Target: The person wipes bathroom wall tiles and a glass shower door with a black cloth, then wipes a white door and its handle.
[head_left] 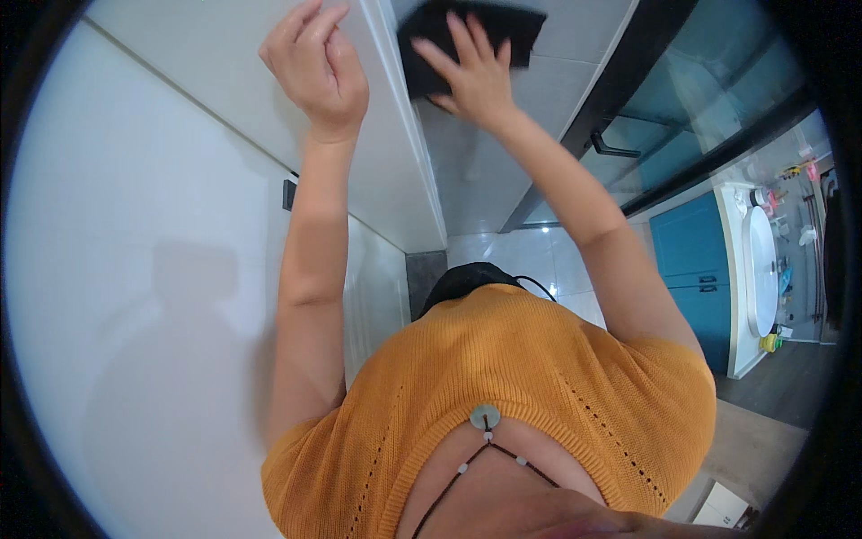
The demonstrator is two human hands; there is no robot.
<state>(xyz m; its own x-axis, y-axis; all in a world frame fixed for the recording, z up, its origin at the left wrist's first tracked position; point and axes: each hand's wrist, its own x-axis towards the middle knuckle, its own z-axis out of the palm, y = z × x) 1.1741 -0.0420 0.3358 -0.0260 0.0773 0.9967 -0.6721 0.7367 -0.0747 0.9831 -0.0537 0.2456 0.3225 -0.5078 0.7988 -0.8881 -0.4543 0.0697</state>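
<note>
My right hand (478,74) lies with its fingers spread over a black cloth (512,30), pressing it against a grey tiled wall (465,162). The cloth's edges look slightly blurred. Over a white panel, to the left of a white trim strip (411,135), my left hand (320,67) is raised with its fingers loosely bent and nothing visible in it. Whether this hand touches the panel cannot be told.
A black-framed glass door with a black handle (613,147) stands on the right. Beyond it are a blue vanity cabinet (690,290), a white basin (761,269) and several small items. A white wall (155,202) with a small dark fitting (289,195) is at the left.
</note>
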